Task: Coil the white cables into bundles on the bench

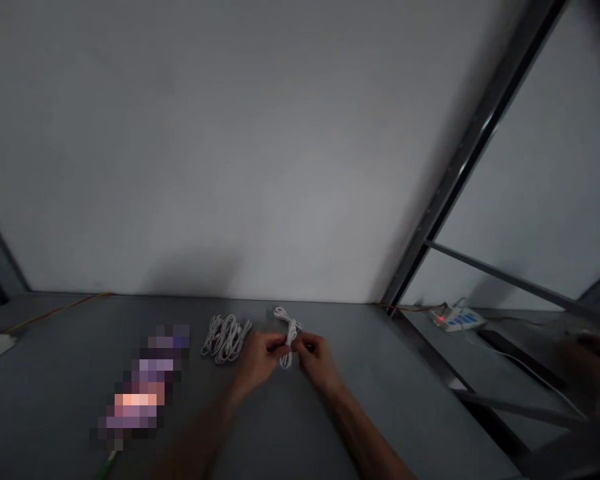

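Observation:
A white cable (287, 361), folded into a narrow bundle, is held between my two hands above the grey tabletop. From the left side, my left hand (264, 357) pinches its middle between thumb and fingers. My right hand (316, 357) is closed at the other side of the same bundle, its fingertips close to those of the left. Loops of the cable stick out above and below the fingers. Just left of my left hand lie several coiled white cables (226, 339) in a row on the table.
A pixelated, brightly lit object (140, 393) lies on the left of the grey table (260, 440). Beyond the metal frame (455, 173) on the right are a power strip (459, 319) with a red light, a dark flat object (520, 359) and another person's blurred hand (587, 353).

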### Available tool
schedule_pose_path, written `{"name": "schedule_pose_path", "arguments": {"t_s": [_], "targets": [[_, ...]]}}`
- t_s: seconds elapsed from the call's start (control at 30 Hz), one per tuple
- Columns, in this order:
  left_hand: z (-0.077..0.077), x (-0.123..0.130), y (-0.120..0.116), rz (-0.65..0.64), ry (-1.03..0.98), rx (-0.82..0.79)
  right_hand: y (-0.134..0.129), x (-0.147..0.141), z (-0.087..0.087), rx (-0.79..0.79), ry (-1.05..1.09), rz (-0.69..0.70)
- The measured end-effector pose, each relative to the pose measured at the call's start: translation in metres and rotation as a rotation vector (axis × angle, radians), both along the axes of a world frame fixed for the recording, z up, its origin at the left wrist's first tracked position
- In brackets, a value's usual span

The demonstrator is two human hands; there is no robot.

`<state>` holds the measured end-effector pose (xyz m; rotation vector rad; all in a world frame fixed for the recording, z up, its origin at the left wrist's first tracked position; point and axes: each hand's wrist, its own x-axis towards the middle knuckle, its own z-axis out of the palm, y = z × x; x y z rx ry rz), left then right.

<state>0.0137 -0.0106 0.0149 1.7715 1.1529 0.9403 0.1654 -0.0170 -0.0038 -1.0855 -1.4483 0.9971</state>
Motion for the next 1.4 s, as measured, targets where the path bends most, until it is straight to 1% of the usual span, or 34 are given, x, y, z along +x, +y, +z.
{"name": "schedule_pose_path", "arguments": {"t_s": [0.07, 0.1, 0.13, 0.17, 0.23, 0.27, 0.3, 0.33, 0.37, 0.4, 0.43, 0.47, 0.5, 0.63, 0.7, 0.77, 0.83, 0.93, 1.07, 1.17, 1.27, 1.33, 1.4], "targets": [[-0.002, 0.002, -0.004, 0.012, 0.087, 0.129, 0.004, 0.003, -0.002, -0.328, 0.271, 0.102], [-0.002, 0.002, -0.006, 0.014, 0.133, 0.201, 0.006, 0.006, -0.002, -0.475, 0.373, 0.185], [-0.003, 0.003, -0.008, 0.016, 0.174, 0.260, 0.007, 0.009, -0.002, -0.534, 0.388, 0.227], [-0.004, 0.004, -0.010, 0.012, 0.196, 0.300, 0.008, 0.011, -0.002, -0.558, 0.386, 0.251], [-0.005, 0.005, -0.011, 0.008, 0.208, 0.327, 0.008, 0.014, -0.002, -0.590, 0.375, 0.282], [-0.005, 0.005, -0.011, 0.026, 0.200, 0.318, 0.007, 0.014, -0.003, -0.540, 0.344, 0.246], [-0.005, 0.005, -0.010, 0.062, 0.180, 0.297, 0.006, 0.014, -0.004, -0.456, 0.284, 0.194], [-0.005, 0.005, -0.009, 0.064, 0.159, 0.252, 0.005, 0.013, -0.006, -0.338, 0.183, 0.128], [-0.006, 0.004, -0.007, 0.048, 0.132, 0.189, 0.004, 0.012, -0.008, -0.189, 0.061, 0.054], [-0.006, 0.003, -0.006, 0.061, 0.094, 0.133, 0.004, 0.011, -0.010, -0.041, -0.046, -0.009], [-0.007, 0.003, -0.004, 0.073, 0.088, 0.117, 0.003, 0.010, -0.012, 0.086, -0.132, -0.059], [-0.008, 0.002, -0.003, 0.076, 0.086, 0.105, 0.002, 0.009, -0.013, 0.162, -0.191, -0.076], [-0.008, 0.002, -0.002, 0.067, 0.057, 0.077, 0.001, 0.008, -0.014, 0.198, -0.238, -0.069], [-0.009, 0.001, 0.001, 0.024, -0.222, -0.180, -0.003, 0.008, -0.011, 0.293, -0.356, -0.026], [-0.009, 0.000, 0.001, 0.004, -0.294, -0.269, -0.007, 0.008, -0.006, 0.382, -0.405, -0.003], [-0.008, -0.002, 0.001, -0.020, -0.319, -0.331, -0.010, 0.007, -0.002, 0.454, -0.442, 0.017], [-0.007, -0.005, -0.001, -0.037, -0.347, -0.396, -0.013, 0.006, -0.001, 0.473, -0.455, 0.037], [-0.003, -0.011, -0.004, -0.056, -0.404, -0.506, -0.014, 0.006, -0.003, 0.438, -0.458, 0.056], [0.002, -0.019, -0.005, -0.121, -0.437, -0.640, -0.013, 0.005, -0.006, 0.400, -0.516, 0.098], [0.002, -0.022, -0.003, -0.142, -0.446, -0.656, -0.015, 0.004, -0.003, 0.404, -0.544, 0.111], [0.001, -0.022, -0.003, -0.171, -0.462, -0.658, -0.018, 0.002, 0.002, 0.401, -0.535, 0.092], [0.002, -0.020, -0.002, -0.170, -0.444, -0.629, -0.019, -0.001, 0.003, 0.361, -0.491, 0.066], [0.005, -0.018, -0.003, -0.156, -0.408, -0.583, -0.017, -0.005, 0.001, 0.296, -0.381, 0.050]]}}
